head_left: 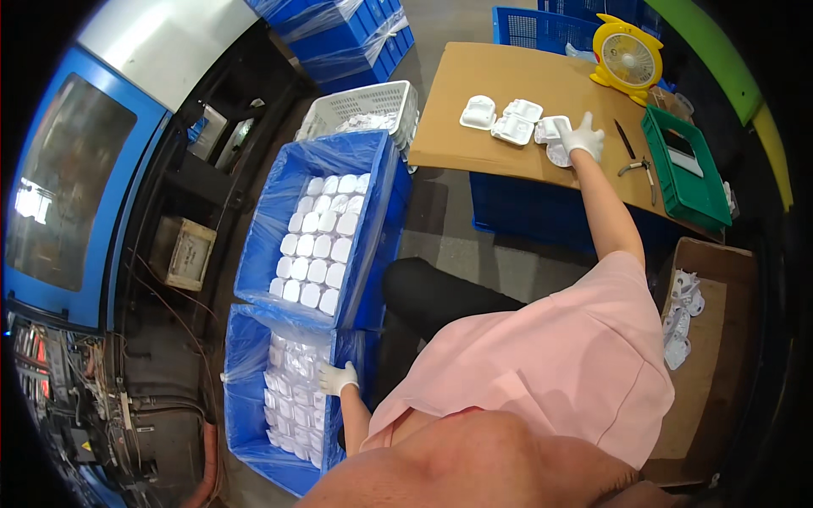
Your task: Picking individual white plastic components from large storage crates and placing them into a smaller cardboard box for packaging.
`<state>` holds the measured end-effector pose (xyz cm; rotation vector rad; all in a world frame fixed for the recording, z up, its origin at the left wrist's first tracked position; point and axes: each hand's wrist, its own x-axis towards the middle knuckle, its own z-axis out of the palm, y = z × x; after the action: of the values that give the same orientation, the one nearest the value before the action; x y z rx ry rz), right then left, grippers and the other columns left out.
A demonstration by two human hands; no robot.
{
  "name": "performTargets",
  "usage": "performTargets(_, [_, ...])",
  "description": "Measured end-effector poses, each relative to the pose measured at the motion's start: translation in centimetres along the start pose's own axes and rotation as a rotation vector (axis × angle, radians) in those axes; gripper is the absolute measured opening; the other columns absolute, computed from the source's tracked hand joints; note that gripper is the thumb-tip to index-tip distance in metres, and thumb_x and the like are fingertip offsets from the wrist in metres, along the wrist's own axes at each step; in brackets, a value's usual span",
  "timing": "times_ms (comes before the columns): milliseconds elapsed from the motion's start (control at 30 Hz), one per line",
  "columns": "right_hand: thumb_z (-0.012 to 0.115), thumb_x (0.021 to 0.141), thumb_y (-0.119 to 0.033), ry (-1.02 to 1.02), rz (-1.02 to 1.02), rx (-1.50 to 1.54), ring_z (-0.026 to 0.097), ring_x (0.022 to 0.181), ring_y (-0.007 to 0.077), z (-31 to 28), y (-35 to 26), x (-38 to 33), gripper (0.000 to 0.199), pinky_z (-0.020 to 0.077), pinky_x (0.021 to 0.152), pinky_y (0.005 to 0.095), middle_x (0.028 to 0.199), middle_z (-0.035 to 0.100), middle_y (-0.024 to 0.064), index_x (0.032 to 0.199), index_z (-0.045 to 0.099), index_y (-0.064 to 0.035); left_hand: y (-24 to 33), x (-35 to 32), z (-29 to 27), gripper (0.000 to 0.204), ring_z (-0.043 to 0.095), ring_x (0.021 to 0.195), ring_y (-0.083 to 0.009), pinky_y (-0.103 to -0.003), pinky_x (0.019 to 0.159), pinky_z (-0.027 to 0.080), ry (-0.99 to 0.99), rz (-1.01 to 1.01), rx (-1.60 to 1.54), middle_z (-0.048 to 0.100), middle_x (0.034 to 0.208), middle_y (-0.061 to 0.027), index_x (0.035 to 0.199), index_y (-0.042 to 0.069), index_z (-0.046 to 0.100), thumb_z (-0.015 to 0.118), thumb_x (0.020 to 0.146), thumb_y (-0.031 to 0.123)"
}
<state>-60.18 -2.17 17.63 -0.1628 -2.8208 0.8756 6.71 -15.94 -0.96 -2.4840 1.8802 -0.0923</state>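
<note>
Pink-sleeved shoulder fills the near edge; both arms run out from it. L hand (337, 378), white glove, sits low w/ fingers curled together over the rim of the near blue crate (246, 415). It looks clamped on the edge or the plastic liner there, though I can't tell if it grips a piece. Just under and left of that hand are stacked white moulded parts (288, 372) in clear film. Beyond the hand, a second blue crate (279, 195) holds neat rows of white caps (322, 245).

R hand (583, 135), also gloved, is stretched far out onto the cardboard-topped table (474, 76). Fingers are spread apart and pressed flat on a white plastic piece (555, 131), not closed around it. Left of that hand lie three more white trays (504, 118), close together. Right of it are a pen, pliers (639, 168) and a green bin (690, 178); past it stands a yellow fan (627, 55).

To do this well, in my judgement: the body is twisted w/ arms wide apart, so pin the table piece w/ the R palm before sliding it, or it may skid into the neighbouring trays. Keep the L grip light on the liner so the film doesn't drag the stacked parts out of order. Look at one hand at a time.
</note>
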Motion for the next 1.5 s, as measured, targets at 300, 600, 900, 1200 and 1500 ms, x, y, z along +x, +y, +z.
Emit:
performTargets(300, [0.062,0.072,-0.035,-0.285,0.011,0.359,0.059,0.104,0.0309,7.1,2.7,6.1,0.042,0.0463,0.09,0.0385,0.11,0.063,0.0171,0.107,0.066,-0.0113,12.5,-1.2,-8.4,0.063,0.045,0.12,-0.0337,-0.04,0.1,0.037,-0.089,0.438,-0.902,0.048,0.126,-0.0234,0.13,-0.004,0.04,0.067,0.08,0.025])
performTargets(600, [0.056,0.076,-0.017,-0.533,-0.923,0.785,0.058,0.09,0.0336,-1.7,-0.9,-14.7,0.018,0.0454,0.082,0.0417,0.09,0.062,0.0172,0.086,0.064,-0.0046,25.6,-10.8,-19.0,0.071,0.044,0.121,-0.0248,-0.04,0.097,0.042,-1.268,0.567,-1.673,0.031,0.141,-0.017,0.145,0.01,0.016,0.057,0.088,0.016])
performTargets(900, [0.05,0.081,-0.016,-1.17,-1.14,0.739,0.053,0.103,0.0365,-0.9,-1.3,-22.5,0.032,0.0425,0.09,0.0422,0.105,0.057,0.0209,0.109,0.057,-0.0032,23.5,-12.1,-16.0,0.065,0.052,0.116,-0.0291,-0.043,0.092,0.048,-1.764,0.313,-1.865,0.049,0.128,-0.0114,0.134,0.01,0.038,0.066,0.076,0.02])
performTargets(1200, [0.06,0.076,-0.036,-1.087,-1.192,0.565,0.056,0.106,0.0353,0.1,-5.1,-18.0,0.051,0.043,0.093,0.0395,0.108,0.059,0.0263,0.11,0.06,0.0026,21.7,-11.6,-14.8,0.067,0.05,0.117,-0.0334,-0.045,0.094,0.048,-1.659,0.23,-1.95,0.049,0.127,-0.0135,0.134,0.009,0.037,0.069,0.078,0.027])
performTargets(1500, [0.051,0.082,-0.049,-0.369,-0.183,0.065,0.058,0.107,0.0349,12.0,-3.4,4.2,0.05,0.045,0.092,0.0418,0.121,0.057,0.0186,0.121,0.056,-0.0181,21.4,-11.9,-15.0,0.067,0.054,0.111,-0.0333,-0.047,0.088,0.052,-1.748,0.194,-1.978,0.051,0.121,-0.0151,0.132,0.007,0.039,0.06,0.068,0.001])
